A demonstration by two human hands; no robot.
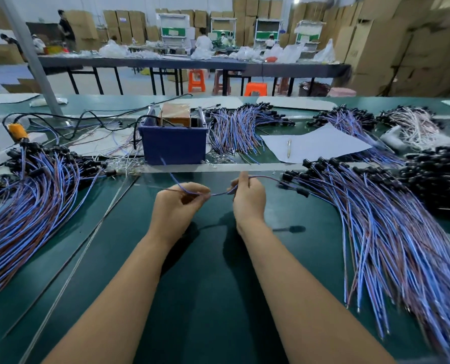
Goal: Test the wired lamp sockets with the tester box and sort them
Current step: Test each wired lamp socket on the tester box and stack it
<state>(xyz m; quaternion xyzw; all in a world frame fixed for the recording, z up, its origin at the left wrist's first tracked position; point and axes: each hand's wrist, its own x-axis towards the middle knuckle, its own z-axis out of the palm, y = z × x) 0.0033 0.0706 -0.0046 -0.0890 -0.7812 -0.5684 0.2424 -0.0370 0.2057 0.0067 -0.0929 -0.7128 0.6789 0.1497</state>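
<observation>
My left hand (pixel 178 206) and my right hand (pixel 247 198) both pinch the blue and brown wires of one lamp socket (pixel 303 192) above the green table (pixel 205 285). Its black socket end hangs to the right of my right hand, just over the right-hand pile of wired sockets (pixel 376 232). One blue wire end rises from my left hand toward the blue tester box (pixel 174 144), which stands just beyond my hands. Another pile of wired sockets (pixel 29 200) lies at the left.
More socket bundles (pixel 245 127) lie behind and right of the box. A sheet of paper (pixel 315 145) with a pen (pixel 289 148) lies at mid right. Black cables and an orange plug (pixel 18 132) sit at the left. Thin metal rods (pixel 87 240) cross the table diagonally.
</observation>
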